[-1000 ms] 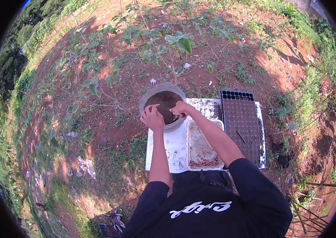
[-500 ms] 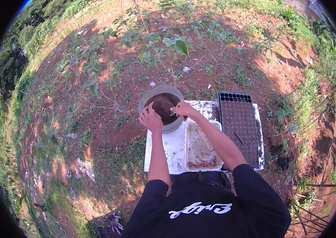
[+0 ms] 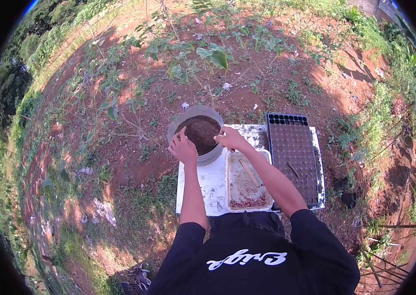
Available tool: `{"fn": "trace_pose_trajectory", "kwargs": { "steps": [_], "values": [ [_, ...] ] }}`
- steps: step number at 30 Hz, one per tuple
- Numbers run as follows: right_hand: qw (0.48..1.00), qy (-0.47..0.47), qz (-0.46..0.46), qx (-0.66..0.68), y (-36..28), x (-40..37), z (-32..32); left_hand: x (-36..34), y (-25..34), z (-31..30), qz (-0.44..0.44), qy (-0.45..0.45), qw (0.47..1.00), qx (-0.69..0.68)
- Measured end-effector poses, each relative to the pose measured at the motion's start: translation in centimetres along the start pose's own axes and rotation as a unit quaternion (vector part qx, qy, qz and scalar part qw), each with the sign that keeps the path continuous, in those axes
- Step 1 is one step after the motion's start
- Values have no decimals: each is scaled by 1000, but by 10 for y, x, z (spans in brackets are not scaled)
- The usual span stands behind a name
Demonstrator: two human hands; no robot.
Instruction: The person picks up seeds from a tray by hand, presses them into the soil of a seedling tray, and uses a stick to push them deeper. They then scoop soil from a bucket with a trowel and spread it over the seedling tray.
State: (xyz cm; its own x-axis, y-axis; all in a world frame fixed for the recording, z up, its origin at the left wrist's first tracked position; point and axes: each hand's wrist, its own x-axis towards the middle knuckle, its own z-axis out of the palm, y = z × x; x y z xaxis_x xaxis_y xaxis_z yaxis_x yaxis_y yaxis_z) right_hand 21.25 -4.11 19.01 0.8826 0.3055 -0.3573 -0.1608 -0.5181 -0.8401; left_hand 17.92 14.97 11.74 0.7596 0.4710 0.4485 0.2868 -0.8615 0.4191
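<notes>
A round, translucent grey bucket (image 3: 210, 158) holds dark brown soil (image 3: 203, 132). My left hand (image 3: 183, 149) is at the bucket's front left rim, its fingers reaching over the edge. At the right side of the bucket, my right hand (image 3: 231, 139) is closed, with its fingers curled over the soil. Something small and pale shows at its fingertips, too small to name. Just below my right forearm lies a shallow, pale rectangular tray (image 3: 240, 183), with small reddish pieces (image 3: 248, 202) along its near end and a flat wooden stick (image 3: 250, 173) inside.
A black seedling tray (image 3: 294, 147) with many soil-filled cells stands at the right, a short brown stick (image 3: 292, 170) lying on it. Both trays and the bucket rest on a white, stained tabletop (image 3: 203, 189). Leafy plants (image 3: 213, 55) grow from reddish ground beyond.
My right hand has turned slightly at the bucket's right side and sits nearer the rim. My left hand stays at the rim. The whole view has shifted slightly.
</notes>
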Motion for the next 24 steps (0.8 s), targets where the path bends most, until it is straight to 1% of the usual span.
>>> {"fn": "trace_pose_trajectory", "kwargs": {
  "steps": [3, 6, 11, 16, 18, 20, 22, 24],
  "values": [
    [999, -10, 15, 32, 2, 1, 2, 0, -1, 0, 4, -1, 1000, 2],
    [999, -7, 11, 38, 1, -1, 4, 0, -3, 0, 5, 5, 1000, 0],
    [996, -7, 5, 85, -8, -16, -17, -1, -3, 5, 22, 12, 1000, -7],
    [997, -9, -11, 78, -6, -32, -58, 0, -3, 2, 13, 0, 1000, 5],
    [994, -19, -17, 108, -1, -41, -80, 0, -4, 4, 13, -9, 1000, 0],
    [995, -16, -7, 102, 5, -54, -102, 0, -4, 3, 15, -11, 1000, 14],
    [991, -10, 15, 132, 13, -70, -125, 0, -4, 2, 11, -22, 1000, 15],
    [993, 13, 26, 115, 23, -86, -146, 0, -4, 1, 11, -27, 999, 17]
  ]
}}
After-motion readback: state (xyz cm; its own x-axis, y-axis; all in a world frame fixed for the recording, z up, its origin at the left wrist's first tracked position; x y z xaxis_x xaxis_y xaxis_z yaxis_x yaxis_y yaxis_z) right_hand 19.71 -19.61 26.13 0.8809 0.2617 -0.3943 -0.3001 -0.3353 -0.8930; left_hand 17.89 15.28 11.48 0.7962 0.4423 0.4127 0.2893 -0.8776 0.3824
